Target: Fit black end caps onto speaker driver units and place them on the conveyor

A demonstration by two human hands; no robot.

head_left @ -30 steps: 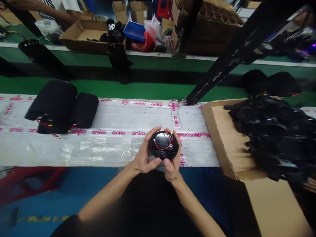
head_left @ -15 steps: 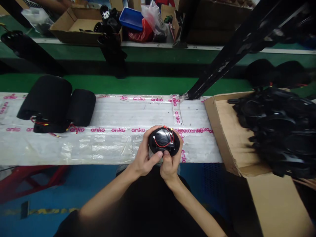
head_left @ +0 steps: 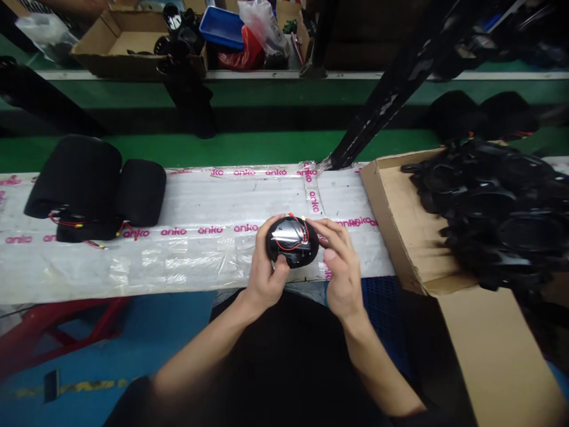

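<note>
A round black part [head_left: 291, 242] with a shiny face and a thin red wire is held above the wrapped bench edge. My left hand [head_left: 268, 267] grips it from the left, thumb on its lower front. At its right side, my right hand [head_left: 340, 264] has its fingers apart, with the fingertips beside or lightly against the rim. Several black padded pieces [head_left: 82, 178] with red and yellow wire ends rest on the bench at the left.
The bench [head_left: 213, 204] has a white covering with pink-lettered tape. An open cardboard box [head_left: 400, 237] heaped with black parts stands at the right. A dark post [head_left: 377, 107] rises behind the bench. Across the green strip are another carton [head_left: 133, 44] and a blue tray [head_left: 222, 28].
My right hand has loosened from the black part and moved to the right, its fingers spreading. My left hand still holds the part. The whole view has shifted slightly.
</note>
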